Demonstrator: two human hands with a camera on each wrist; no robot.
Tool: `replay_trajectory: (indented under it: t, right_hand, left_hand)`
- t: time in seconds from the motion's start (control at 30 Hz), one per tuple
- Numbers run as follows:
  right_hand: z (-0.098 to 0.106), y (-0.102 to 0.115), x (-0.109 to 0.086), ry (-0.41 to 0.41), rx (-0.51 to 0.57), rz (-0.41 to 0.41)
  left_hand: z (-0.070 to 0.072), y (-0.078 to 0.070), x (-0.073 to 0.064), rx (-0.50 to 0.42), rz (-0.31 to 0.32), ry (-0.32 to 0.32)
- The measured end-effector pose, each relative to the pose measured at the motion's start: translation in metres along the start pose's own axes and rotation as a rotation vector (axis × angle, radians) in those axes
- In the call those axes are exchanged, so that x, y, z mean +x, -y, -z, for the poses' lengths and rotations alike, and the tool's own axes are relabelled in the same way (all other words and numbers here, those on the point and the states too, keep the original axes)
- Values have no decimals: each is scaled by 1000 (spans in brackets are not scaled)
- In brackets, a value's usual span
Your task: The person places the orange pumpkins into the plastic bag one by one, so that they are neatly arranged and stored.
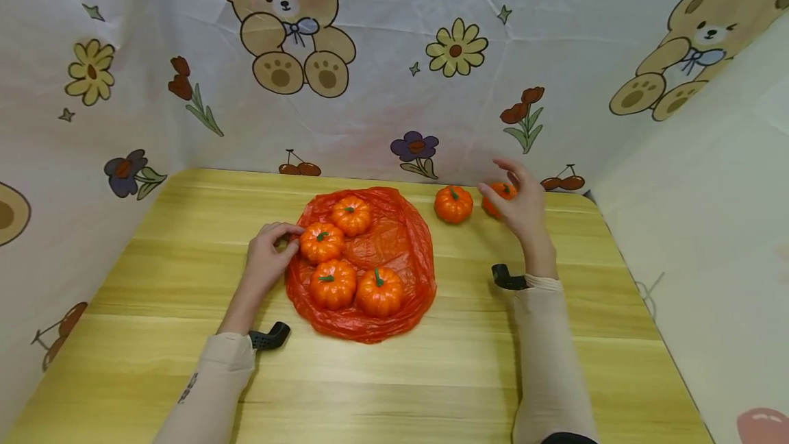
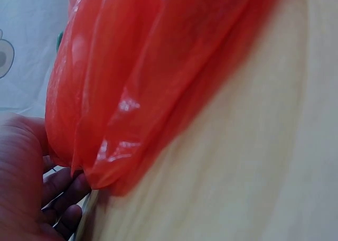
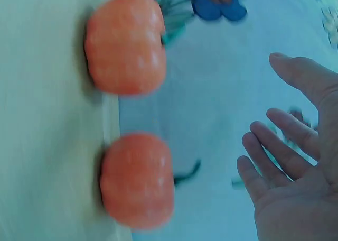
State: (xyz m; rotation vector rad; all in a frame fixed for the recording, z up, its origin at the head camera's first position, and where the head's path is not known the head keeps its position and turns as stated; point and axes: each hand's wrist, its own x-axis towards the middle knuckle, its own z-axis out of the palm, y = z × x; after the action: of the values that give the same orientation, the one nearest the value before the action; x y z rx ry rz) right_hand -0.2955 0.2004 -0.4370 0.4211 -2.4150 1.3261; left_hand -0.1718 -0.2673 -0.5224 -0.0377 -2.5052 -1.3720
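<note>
Bag (image 1: 421, 242): thin, crinkled red plastic
Pumpkins (image 1: 380, 293): glossy, ribbed, squat
Left hand (image 1: 268, 252): pinches bag's edge
Right hand (image 1: 520, 203): fingers parted
Right wrist view only: curved stem (image 3: 188, 174) in profile

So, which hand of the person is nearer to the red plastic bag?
The left: the left hand is at the left edge of the red plastic bag, touching it. The right hand is apart from it, raised by the rightmost pumpkin.
</note>
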Motion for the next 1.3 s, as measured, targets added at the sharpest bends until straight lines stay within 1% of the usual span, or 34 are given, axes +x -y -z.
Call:
replay_trajectory:
  t: [0.07, 0.13, 0.3, 0.4, 0.53, 0.77, 0.93, 1.07, 1.3]
  right_hand:
    - [11, -5, -2, -32, 19, -25]
    - [19, -9, -3, -48, 32, -50]
    - [29, -20, -6, -35, 9, -107]
    - [29, -26, -7, -3, -29, -135]
    - [26, -32, -7, 44, -68, -149]
    - [23, -37, -10, 115, -133, -176]
    - [20, -42, -11, 168, -155, -209]
    - [18, -45, -11, 171, -147, -224]
    - [17, -49, -11, 137, -149, -245]
  left_hand:
    - [-1, 0, 0, 0, -4, -1]
    - [-1, 0, 0, 1, -3, -1]
    - [0, -2, 0, -3, 8, 5]
    - [1, -2, -1, -5, 13, 10]
    - [2, -2, -1, -7, 14, 9]
    - [1, -2, 0, -2, 15, 13]
    - [0, -1, 0, 4, 21, 18]
    - [0, -2, 0, -2, 22, 16]
    - [1, -2, 1, 27, -11, 1]
